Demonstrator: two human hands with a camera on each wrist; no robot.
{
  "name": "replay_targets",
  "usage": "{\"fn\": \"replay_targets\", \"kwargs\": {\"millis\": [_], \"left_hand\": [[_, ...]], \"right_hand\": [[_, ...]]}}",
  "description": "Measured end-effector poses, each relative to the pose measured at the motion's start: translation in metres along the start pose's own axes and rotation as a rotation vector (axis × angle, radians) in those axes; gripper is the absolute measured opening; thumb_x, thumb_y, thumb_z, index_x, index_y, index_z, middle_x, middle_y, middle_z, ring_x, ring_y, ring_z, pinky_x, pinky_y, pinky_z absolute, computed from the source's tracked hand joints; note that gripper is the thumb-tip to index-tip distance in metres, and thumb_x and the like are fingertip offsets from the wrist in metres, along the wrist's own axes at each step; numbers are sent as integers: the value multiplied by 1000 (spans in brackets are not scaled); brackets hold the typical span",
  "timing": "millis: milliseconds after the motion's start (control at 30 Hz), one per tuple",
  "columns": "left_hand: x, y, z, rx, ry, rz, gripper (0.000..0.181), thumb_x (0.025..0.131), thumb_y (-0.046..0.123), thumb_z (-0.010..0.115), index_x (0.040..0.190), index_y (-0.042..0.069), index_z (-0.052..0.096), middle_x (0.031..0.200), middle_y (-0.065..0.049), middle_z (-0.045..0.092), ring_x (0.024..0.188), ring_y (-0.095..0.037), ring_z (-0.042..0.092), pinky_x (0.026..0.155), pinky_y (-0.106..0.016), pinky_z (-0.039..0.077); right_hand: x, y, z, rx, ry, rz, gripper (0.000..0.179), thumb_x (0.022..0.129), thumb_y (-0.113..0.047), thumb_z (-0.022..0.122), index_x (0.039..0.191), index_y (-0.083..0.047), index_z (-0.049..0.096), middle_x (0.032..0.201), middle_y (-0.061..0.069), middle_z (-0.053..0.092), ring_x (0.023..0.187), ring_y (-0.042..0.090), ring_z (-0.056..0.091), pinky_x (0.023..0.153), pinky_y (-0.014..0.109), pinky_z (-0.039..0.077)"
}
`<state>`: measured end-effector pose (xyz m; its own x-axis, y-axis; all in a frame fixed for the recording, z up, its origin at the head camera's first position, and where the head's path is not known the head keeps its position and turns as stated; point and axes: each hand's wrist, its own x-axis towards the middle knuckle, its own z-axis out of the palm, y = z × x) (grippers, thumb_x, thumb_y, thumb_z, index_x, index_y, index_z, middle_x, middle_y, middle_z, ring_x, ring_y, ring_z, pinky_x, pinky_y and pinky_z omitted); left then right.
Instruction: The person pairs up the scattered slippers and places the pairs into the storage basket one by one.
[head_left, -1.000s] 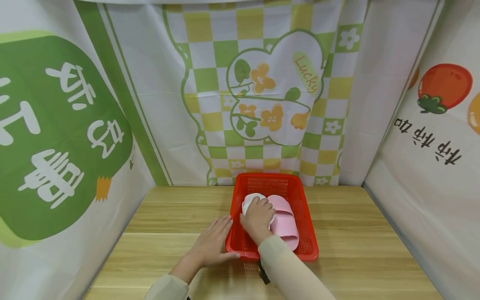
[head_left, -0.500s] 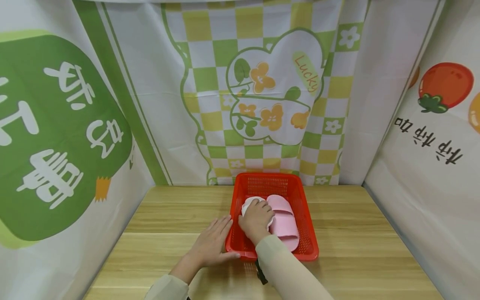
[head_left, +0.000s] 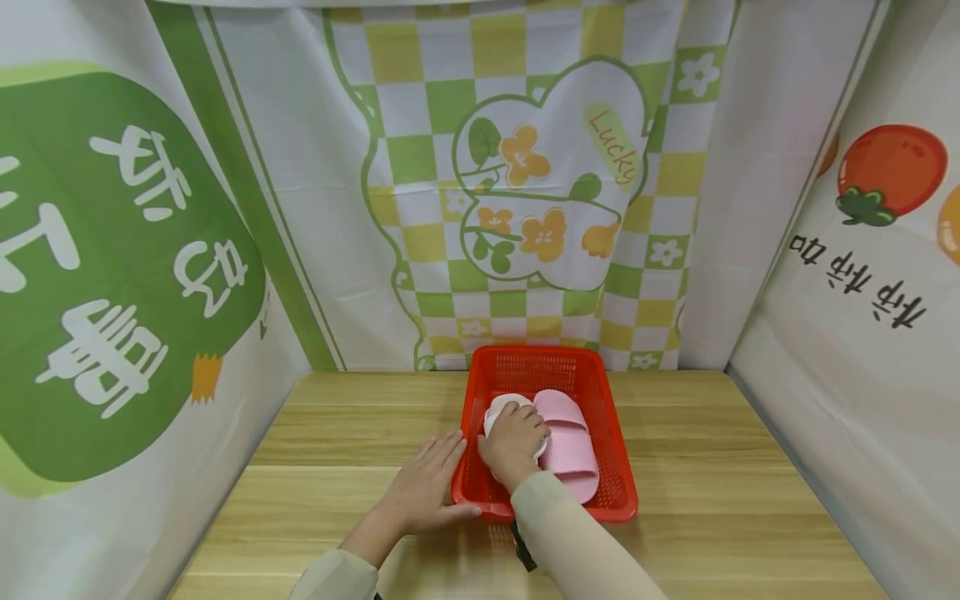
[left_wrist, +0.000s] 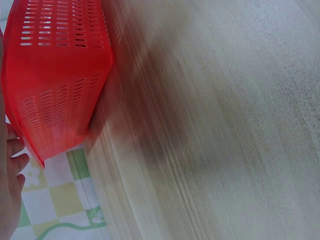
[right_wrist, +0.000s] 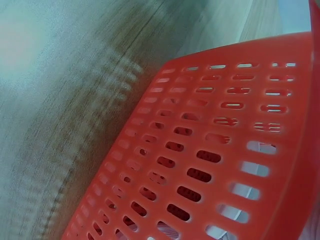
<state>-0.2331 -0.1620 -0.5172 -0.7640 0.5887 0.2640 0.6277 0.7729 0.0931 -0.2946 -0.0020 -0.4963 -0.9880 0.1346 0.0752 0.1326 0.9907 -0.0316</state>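
A red plastic basket [head_left: 619, 467] with slotted walls stands on the table, and a pink slipper [head_left: 567, 450] lies along its right half. In the left half is a white thing [head_left: 498, 407] with a rounded, wavy edge, mostly covered by my right hand [head_left: 513, 442]. That hand grips it from above, fingers bent over it and thumb on the left side; I cannot tell what kind of thing it is. My left hand [head_left: 427, 483] rests at the basket's near left corner, fingers straight along the left rim and thumb along the front rim.
The wooden table [head_left: 360, 425] extends on both sides of the basket. A checked cloth [head_left: 420, 242] hangs right behind it, with printed cloth walls to the left and right. A dark strap [head_left: 522, 546] shows below my right wrist.
My right hand and the white thing have shifted slightly lower and toward me inside the basket. The left hand, basket and pink slipper stay where they were.
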Motion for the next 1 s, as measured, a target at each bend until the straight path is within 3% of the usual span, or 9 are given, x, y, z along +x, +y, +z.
{"fn": "replay_targets", "kwargs": {"millis": [1000], "left_hand": [[0, 1, 0, -26, -5, -9, 93, 85, 63, 58, 147, -3, 37, 153, -18, 32, 141, -31, 28, 115, -46, 20]], "right_hand": [[-4, -1, 3, 9, 11, -16, 86, 80, -58, 66, 134, 5, 44, 131, 30, 46, 109, 47, 50, 88, 58, 44]]}}
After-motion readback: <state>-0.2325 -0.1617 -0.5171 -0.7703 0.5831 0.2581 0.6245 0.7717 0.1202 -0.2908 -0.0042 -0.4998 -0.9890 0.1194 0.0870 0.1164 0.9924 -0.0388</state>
